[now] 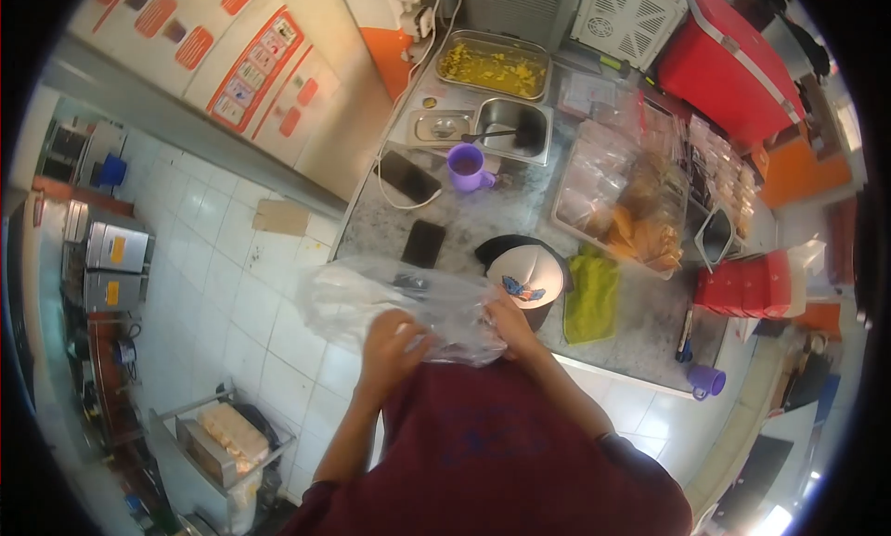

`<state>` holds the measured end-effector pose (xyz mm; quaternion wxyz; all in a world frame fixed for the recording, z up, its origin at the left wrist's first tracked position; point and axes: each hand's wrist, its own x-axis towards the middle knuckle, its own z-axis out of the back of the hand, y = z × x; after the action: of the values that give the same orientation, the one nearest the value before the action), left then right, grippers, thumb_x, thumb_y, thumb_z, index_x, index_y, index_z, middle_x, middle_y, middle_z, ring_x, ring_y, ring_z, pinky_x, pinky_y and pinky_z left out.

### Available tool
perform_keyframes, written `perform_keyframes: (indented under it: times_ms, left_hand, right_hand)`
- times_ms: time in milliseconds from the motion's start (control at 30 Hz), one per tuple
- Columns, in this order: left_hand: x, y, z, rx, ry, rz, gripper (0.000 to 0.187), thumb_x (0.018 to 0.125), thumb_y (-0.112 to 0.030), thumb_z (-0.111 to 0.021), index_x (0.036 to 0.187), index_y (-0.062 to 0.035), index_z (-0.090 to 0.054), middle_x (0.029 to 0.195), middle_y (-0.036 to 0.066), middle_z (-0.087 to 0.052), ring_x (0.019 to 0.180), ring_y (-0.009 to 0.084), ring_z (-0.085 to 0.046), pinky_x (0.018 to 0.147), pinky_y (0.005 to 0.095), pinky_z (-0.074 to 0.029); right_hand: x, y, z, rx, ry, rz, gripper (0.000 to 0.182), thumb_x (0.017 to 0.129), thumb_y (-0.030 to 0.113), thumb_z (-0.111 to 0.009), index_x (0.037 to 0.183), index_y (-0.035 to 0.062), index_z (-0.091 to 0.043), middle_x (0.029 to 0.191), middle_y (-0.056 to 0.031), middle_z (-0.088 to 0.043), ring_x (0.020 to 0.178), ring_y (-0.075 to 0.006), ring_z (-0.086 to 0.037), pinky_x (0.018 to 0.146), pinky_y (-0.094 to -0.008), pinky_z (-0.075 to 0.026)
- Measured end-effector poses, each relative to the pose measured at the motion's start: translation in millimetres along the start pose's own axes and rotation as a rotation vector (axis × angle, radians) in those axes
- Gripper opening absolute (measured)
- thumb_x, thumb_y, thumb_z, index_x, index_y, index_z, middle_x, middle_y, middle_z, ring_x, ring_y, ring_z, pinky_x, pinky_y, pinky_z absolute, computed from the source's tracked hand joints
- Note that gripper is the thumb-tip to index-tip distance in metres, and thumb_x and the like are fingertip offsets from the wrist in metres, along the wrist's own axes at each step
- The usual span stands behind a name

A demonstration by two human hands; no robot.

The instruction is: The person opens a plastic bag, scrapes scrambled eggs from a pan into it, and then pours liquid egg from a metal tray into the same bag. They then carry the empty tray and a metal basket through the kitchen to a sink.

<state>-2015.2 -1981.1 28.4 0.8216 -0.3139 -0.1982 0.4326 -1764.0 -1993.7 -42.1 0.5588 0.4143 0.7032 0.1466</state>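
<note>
A clear plastic bag (pixel 371 299) is stretched between my two hands, over the near edge of the grey counter. My left hand (pixel 393 348) has its fingers curled against the bag's near side. The bag's right end is pinched in my right hand (pixel 507 321). Just beyond that hand lies a cap (pixel 526 274) with a white front and a blue and orange emblem. A black phone (pixel 424 245) lies on the counter behind the bag. Folds of plastic partly cover a dark item beside it.
On the counter (pixel 371 225) are a purple mug (pixel 467 167), a second phone (pixel 409 178) with a cable, a food tray (pixel 492 65), metal containers (pixel 513 129), a green cloth (pixel 592 297) and a tray of packaged food (pixel 624 197). Another purple mug (pixel 705 381) stands at the right corner.
</note>
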Motion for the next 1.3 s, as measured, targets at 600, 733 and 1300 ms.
perform_keyframes:
  times_ms: [600,733,1300]
  left_hand:
    - [190.8,57.1,-13.9,0.316,0.625,0.176,0.101,0.066,-0.073,-0.062,0.147,-0.0227,-0.027,0.148,0.025,-0.021,0.137,0.0494,-0.011,0.102,0.0725,-0.005]
    - [197.0,92.5,-26.7,0.336,0.55,0.031,0.105,0.062,-0.077,-0.061,0.146,-0.0231,-0.029,0.148,0.023,-0.024,0.136,0.0486,-0.014,0.101,0.0735,-0.007]
    - [224.8,81.3,46.0,-0.599,0.948,0.124,0.071,0.083,-0.04,-0.068,0.138,-0.0056,-0.039,0.131,0.022,-0.05,0.12,0.0325,-0.051,0.101,0.0423,-0.039]
  right_hand:
    - [31.2,67.5,14.4,-0.777,-0.565,0.362,0.042,0.089,0.017,-0.047,0.128,0.0039,-0.04,0.103,-0.0284,-0.059,0.09,-0.0438,-0.058,0.082,-0.0529,-0.041]
    - [30.9,87.2,-26.9,-1.163,-1.214,0.606,0.042,0.085,0.017,-0.056,0.125,0.0083,-0.046,0.117,-0.0204,-0.054,0.104,-0.0391,-0.052,0.085,-0.0508,-0.041]
    - [118.3,246.6,17.6,-1.007,-0.561,0.425,0.025,0.084,0.03,-0.058,0.088,0.0058,-0.065,0.074,-0.0143,-0.066,0.075,-0.0306,-0.065,0.068,-0.0399,-0.05]
